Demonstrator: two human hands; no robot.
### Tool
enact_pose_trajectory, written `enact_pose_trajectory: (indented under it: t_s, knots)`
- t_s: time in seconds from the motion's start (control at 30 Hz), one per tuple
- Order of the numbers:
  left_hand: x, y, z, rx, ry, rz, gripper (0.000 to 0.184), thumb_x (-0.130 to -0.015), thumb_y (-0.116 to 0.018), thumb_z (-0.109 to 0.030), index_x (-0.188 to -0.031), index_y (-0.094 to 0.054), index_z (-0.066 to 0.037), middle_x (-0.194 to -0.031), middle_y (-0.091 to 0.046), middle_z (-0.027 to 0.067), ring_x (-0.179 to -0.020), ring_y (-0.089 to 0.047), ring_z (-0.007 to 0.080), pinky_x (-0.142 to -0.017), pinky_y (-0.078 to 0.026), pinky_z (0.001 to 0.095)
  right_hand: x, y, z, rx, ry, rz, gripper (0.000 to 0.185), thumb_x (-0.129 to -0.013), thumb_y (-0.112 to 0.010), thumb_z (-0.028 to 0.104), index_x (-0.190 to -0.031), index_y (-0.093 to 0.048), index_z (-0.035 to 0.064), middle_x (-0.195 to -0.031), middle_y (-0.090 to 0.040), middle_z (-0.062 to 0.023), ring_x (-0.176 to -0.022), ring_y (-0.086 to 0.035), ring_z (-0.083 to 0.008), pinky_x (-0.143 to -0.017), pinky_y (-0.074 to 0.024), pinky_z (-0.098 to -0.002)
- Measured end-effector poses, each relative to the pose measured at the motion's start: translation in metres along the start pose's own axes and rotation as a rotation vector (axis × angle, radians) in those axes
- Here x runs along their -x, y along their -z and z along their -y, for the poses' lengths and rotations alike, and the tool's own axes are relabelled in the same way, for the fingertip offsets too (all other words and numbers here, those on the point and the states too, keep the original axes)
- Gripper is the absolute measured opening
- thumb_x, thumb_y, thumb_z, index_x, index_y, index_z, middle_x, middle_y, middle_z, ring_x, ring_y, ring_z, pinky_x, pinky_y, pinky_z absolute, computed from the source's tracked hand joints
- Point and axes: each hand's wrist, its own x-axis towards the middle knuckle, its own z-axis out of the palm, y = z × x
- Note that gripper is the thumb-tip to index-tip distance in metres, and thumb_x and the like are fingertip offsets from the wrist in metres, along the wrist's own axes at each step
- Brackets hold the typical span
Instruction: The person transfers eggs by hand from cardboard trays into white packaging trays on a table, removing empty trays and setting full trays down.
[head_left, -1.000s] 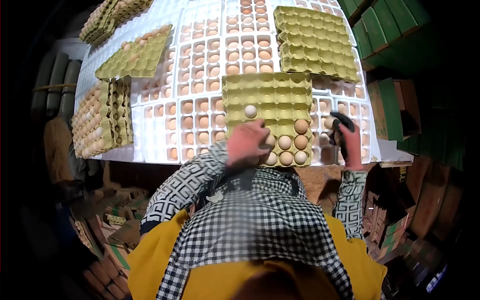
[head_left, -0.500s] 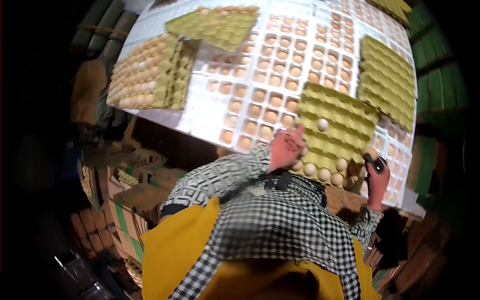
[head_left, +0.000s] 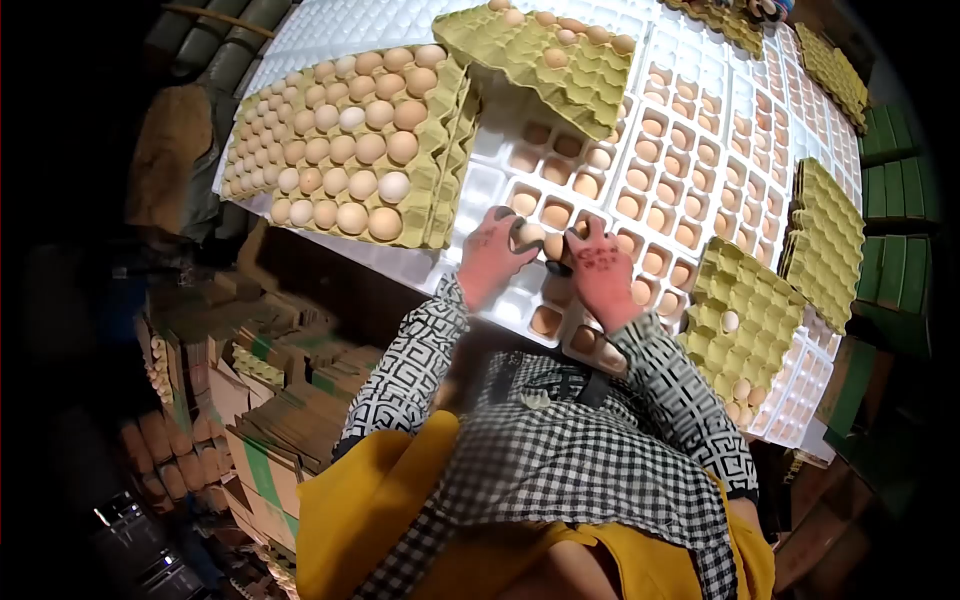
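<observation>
My left hand [head_left: 490, 258], in a pink glove with dark fingertips, has its fingers closed around a pale egg [head_left: 529, 235]. Close beside it, my right hand [head_left: 602, 272], gloved the same way, grips a browner egg [head_left: 554, 246]. Both hands are over a white foam tray [head_left: 507, 303] with square cells, several of them filled with eggs. Part of each held egg is hidden by the fingers. To the right of my right arm lies a yellow-green pulp egg tray [head_left: 742, 318], bearing one pale egg [head_left: 730, 321] and several more at its near edge.
Stacked pulp trays full of eggs [head_left: 365, 150] stand at the left. Another pulp tray [head_left: 590, 88] lies tilted behind my hands, and more pulp trays [head_left: 825, 240] lie at right. Flattened cardboard boxes [head_left: 300, 410] are piled below the table. Another person's hand [head_left: 770, 8] shows at the far edge.
My view has turned left. My left hand has left the pulp tray's side; my right hand has moved left from that tray's near right corner to the foam tray, now beside my left hand.
</observation>
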Motion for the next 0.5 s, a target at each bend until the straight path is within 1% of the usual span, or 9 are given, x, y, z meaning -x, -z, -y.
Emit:
enact_pose_trajectory:
  t_s: [0.07,0.17,0.2,0.3,0.33,0.37,0.43,0.47,0.5]
  knots:
    - [0.000,-0.005,0.022,0.073,-0.006,-0.091,0.040,-0.073,-0.078,-0.026,-0.104,-0.067,-0.002,-0.109,-0.062,0.0135,-0.101,-0.060,0.0313,-0.088,-0.050,0.0388,-0.018,-0.025,0.006,0.057,-0.020,0.046,0.040,-0.074,-0.074,0.028,-0.109,-0.062,0.0153,-0.121,-0.052,-0.0144,-0.100,-0.062,-0.0303,-0.070,-0.0552,-0.0419]
    - [0.003,0.004,0.029,0.292,-0.022,-0.023,0.041,-0.074,-0.078,-0.020,-0.109,-0.065,-0.003,-0.114,-0.058,0.0149,-0.102,-0.060,0.0330,-0.088,-0.050,0.0389,-0.007,0.007,0.010,-0.121,-0.133,0.075,0.044,-0.075,-0.076,0.036,-0.112,-0.062,0.0179,-0.122,-0.052,-0.0129,-0.101,-0.062,-0.0300,-0.073,-0.0540,-0.0429]
    - [0.005,0.003,0.030,0.337,-0.087,-0.089,0.037,-0.079,-0.075,-0.015,-0.111,-0.064,-0.001,-0.107,-0.062,0.0133,-0.093,-0.064,0.0264,-0.079,-0.052,0.0337,0.000,0.011,0.008,-0.138,-0.172,0.035,0.050,-0.075,-0.077,0.044,-0.116,-0.063,0.0199,-0.124,-0.052,-0.0119,-0.101,-0.062,-0.0302,-0.076,-0.0530,-0.0432]
    - [0.024,0.022,0.027,1.094,0.391,-0.023,0.033,-0.085,-0.072,-0.014,-0.114,-0.062,0.000,-0.101,-0.065,0.0102,-0.082,-0.065,0.0171,-0.069,-0.052,0.0264,0.018,0.021,0.016,-0.135,-0.142,0.004,0.055,-0.072,-0.079,0.044,-0.120,-0.061,0.0230,-0.123,-0.052,-0.0112,-0.100,-0.062,-0.0306,-0.076,-0.0534,-0.0431]
    - [0.028,0.028,0.026,0.939,0.400,-0.039,0.031,-0.091,-0.068,-0.014,-0.117,-0.060,0.000,-0.096,-0.065,0.0067,-0.074,-0.063,0.0101,-0.062,-0.049,0.0204,0.017,0.025,0.024,-0.079,-0.129,0.102,0.055,-0.071,-0.080,0.043,-0.119,-0.062,0.0218,-0.120,-0.052,-0.0109,-0.099,-0.062,-0.0301,-0.075,-0.0537,-0.0438]
    - [0.037,0.025,0.034,0.918,0.390,-0.082,0.039,-0.084,-0.069,-0.011,-0.120,-0.060,0.002,-0.097,-0.066,0.0119,-0.082,-0.066,0.0189,-0.071,-0.053,0.0302,0.011,0.022,0.033,-0.063,-0.120,0.105,0.048,-0.074,-0.078,0.033,-0.117,-0.061,0.0186,-0.120,-0.052,-0.0120,-0.099,-0.063,-0.0296,-0.074,-0.0541,-0.0437]
    - [0.049,0.035,0.019,0.305,0.078,-0.175,0.049,-0.077,-0.076,-0.015,-0.121,-0.060,-0.002,-0.107,-0.063,0.0168,-0.093,-0.065,0.0275,-0.080,-0.052,0.0356,-0.007,-0.004,0.037,0.060,-0.139,0.083,0.043,-0.075,-0.073,0.021,-0.116,-0.061,0.0165,-0.121,-0.051,-0.0129,-0.099,-0.063,-0.0301,-0.074,-0.0543,-0.0434]
    - [0.055,0.037,0.012,0.105,0.139,-0.112,0.058,-0.071,-0.079,-0.021,-0.123,-0.061,-0.007,-0.118,-0.058,0.0190,-0.103,-0.060,0.0347,-0.088,-0.050,0.0402,-0.014,-0.007,0.035,0.026,-0.155,0.176,0.044,-0.075,-0.069,0.014,-0.118,-0.059,0.0161,-0.124,-0.050,-0.0143,-0.098,-0.063,-0.0308,-0.074,-0.0547,-0.0431]
    - [0.057,0.033,0.013,0.009,0.165,-0.035,0.059,-0.072,-0.079,-0.025,-0.125,-0.060,-0.010,-0.123,-0.055,0.0183,-0.105,-0.060,0.0360,-0.088,-0.050,0.0418,-0.014,-0.003,0.037,-0.039,-0.123,0.141,0.046,-0.076,-0.069,0.015,-0.120,-0.058,0.0166,-0.125,-0.049,-0.0146,-0.099,-0.062,-0.0313,-0.074,-0.0547,-0.0430]
